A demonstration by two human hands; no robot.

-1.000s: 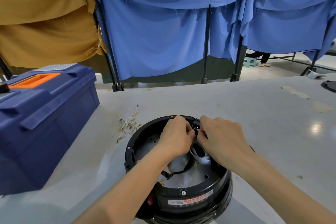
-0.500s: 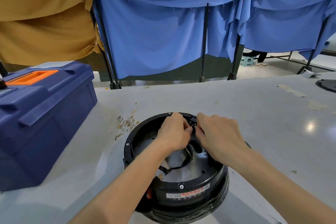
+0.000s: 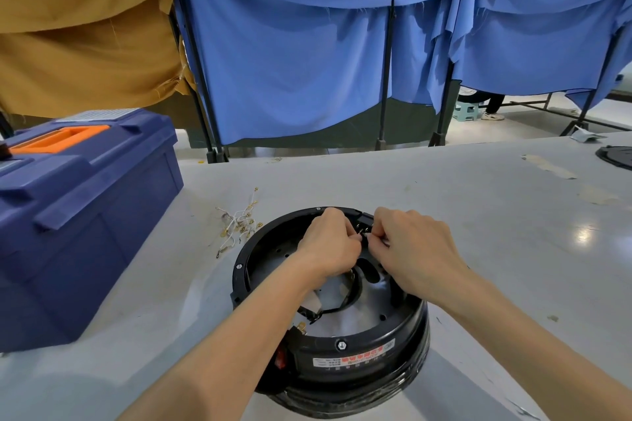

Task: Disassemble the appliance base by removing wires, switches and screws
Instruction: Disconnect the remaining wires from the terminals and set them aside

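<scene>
View: head cam, looking fwd & down.
Surface: pale grey worktop [image 3: 478,215], scuffed, with a glare patch at 3 o'clock of the base.
Room: blue cloth [image 3: 290,61] hangs on black stands behind the worktop. Tan cloth [image 3: 78,37] at 10 o'clock. Pale floor & a small stool [image 3: 466,111] show past the cloth at 2 o'clock.
Base pos: appliance base [image 3: 359,331] sits on the worktop, centre-low in frame.
Base facing: open cavity up. It is round, so no long axis. Label [image 3: 352,357] & hex screw [image 3: 341,344] on the wall at 6 o'clock, red switch [image 3: 281,357] at 7 o'clock.
L hand: left hand [image 3: 328,246] inside the cavity near 12 o'clock of the rim. Fingers curled tight, tips pinching a wire terminal [image 3: 363,232].
R hand: right hand [image 3: 413,249] over the rim at 1 o'clock. Fingers curled, tips pinching the same terminal from the other side. The hands are nearly touching.
Loose bits: wire pile [image 3: 239,225] on the worktop at 10 o'clock of the base, just beside the rim.
Toolbox: blue toolbox [image 3: 85,215], orange handle, lid down, at 9 o'clock, apart from the base.
Hidden: terminal mostly covered by fingertips. Forearms hide part of the cavity floor. Label text too small to read. Black disc [image 3: 615,155] at 3 o'clock is cut by the frame edge, and the toolbox is cut at left.
</scene>
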